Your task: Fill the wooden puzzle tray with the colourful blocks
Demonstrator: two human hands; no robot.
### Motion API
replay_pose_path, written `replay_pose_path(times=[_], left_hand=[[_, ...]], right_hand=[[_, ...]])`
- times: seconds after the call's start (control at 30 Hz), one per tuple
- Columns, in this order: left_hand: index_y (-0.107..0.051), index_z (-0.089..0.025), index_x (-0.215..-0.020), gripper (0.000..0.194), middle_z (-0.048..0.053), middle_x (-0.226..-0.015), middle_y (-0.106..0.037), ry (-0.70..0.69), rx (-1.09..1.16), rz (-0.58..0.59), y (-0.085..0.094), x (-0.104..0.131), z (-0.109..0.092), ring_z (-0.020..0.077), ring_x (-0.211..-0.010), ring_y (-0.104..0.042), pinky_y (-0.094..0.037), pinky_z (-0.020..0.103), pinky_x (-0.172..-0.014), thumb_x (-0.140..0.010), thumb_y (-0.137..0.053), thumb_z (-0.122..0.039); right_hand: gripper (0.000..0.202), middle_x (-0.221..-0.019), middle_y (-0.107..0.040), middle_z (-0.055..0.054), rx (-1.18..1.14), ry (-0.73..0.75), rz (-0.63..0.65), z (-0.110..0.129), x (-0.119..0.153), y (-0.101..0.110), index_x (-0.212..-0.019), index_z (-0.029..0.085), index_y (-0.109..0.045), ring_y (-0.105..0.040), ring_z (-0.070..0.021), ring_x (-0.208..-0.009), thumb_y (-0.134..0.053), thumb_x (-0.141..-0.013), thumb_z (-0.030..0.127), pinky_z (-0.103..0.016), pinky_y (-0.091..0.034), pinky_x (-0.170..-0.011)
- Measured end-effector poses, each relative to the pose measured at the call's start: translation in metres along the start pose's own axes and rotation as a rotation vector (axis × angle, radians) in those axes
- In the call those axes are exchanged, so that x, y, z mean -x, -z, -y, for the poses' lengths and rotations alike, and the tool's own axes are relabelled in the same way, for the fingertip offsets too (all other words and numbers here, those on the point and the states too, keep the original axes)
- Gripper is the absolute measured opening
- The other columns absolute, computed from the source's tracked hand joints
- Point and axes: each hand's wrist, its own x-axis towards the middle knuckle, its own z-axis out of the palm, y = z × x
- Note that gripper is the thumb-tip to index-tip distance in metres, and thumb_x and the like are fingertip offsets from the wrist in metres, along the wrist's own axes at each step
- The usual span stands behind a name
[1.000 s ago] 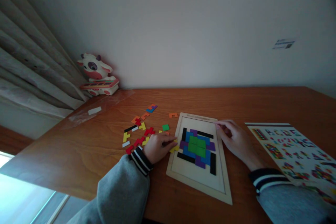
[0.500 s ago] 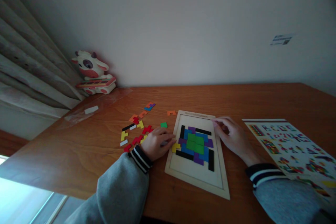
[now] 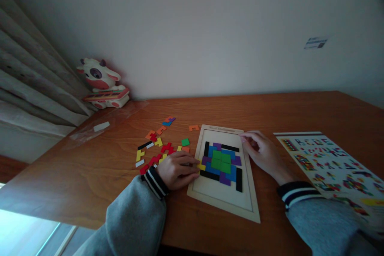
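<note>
A pale wooden puzzle board lies flat on the table. Green, blue, purple and black pieces form a cross-like pattern on it, with four-square green pieces at the centre. My left hand reaches over the board's left edge, its fingertips on a yellow puzzle piece beside the pattern and partly covering it. At the upper right edge of the board, my right hand has its thumb and forefinger closed on the frame.
Loose puzzle pieces in several colours lie left of the board. An orange piece sits near its top left corner. To the right is a printed pattern sheet. A cow toy stands at the back left by the curtain.
My left hand has shifted slightly down and its fingers cover more of the yellow piece. An orange piece now shows above that hand. My right hand keeps its place on the frame.
</note>
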Motion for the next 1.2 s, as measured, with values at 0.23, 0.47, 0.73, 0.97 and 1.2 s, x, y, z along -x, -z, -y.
replay_pose_path(times=[0.23, 0.47, 0.73, 0.97, 1.2], left_hand=[[-0.074, -0.019, -0.104, 0.019, 0.01, -0.108, -0.074, -0.008, -0.006, -0.003, -0.001, 0.001, -0.002, 0.0205, -0.098, -0.068, -0.057, 0.036, -0.089, -0.094, -0.06, -0.025], [-0.074, -0.019, -0.103, 0.019, 0.01, -0.106, -0.074, -0.003, -0.012, -0.006, 0.0, -0.001, -0.002, 0.02, -0.097, -0.068, -0.057, 0.036, -0.089, -0.095, -0.058, -0.024], [-0.071, -0.019, -0.114, 0.025, 0.012, -0.118, -0.071, 0.001, -0.005, -0.001, 0.0, 0.0, -0.003, 0.0231, -0.108, -0.065, -0.056, 0.041, -0.096, -0.093, -0.06, -0.028], [-0.072, -0.018, -0.113, 0.024, 0.011, -0.116, -0.072, -0.004, 0.016, 0.016, -0.002, 0.002, 0.0, 0.0239, -0.108, -0.065, -0.056, 0.041, -0.095, -0.094, -0.06, -0.025], [-0.073, -0.018, -0.11, 0.023, 0.012, -0.115, -0.073, 0.002, 0.034, 0.023, 0.0, 0.0, -0.002, 0.0227, -0.105, -0.066, -0.057, 0.039, -0.094, -0.095, -0.057, -0.026]], right_hand=[[0.026, -0.097, -0.066, -0.008, -0.003, 0.002, 0.001, 0.0, -0.001, 0.0, -0.1, 0.022, -0.066, -0.063, -0.0207, -0.079, -0.051, -0.095, 0.042, -0.035, -0.053, -0.07], [0.026, -0.097, -0.066, -0.008, 0.017, 0.008, 0.003, 0.0, 0.0, 0.0, -0.1, 0.022, -0.067, -0.062, -0.0198, -0.077, -0.051, -0.095, 0.041, -0.035, -0.053, -0.069], [0.024, -0.101, -0.067, -0.008, 0.015, 0.071, 0.023, 0.001, 0.002, 0.0, -0.101, 0.024, -0.068, -0.065, -0.0228, -0.088, -0.051, -0.095, 0.04, -0.038, -0.054, -0.078], [0.02, -0.104, -0.065, -0.007, 0.012, 0.183, 0.09, 0.012, 0.004, 0.004, -0.104, 0.024, -0.067, -0.063, -0.0236, -0.1, -0.051, -0.097, 0.034, -0.041, -0.051, -0.091], [0.031, -0.12, -0.061, -0.01, 0.067, 0.26, 0.201, 0.061, 0.019, -0.015, -0.123, 0.026, -0.061, -0.056, -0.0273, -0.117, -0.054, -0.096, 0.039, -0.048, -0.046, -0.101]])
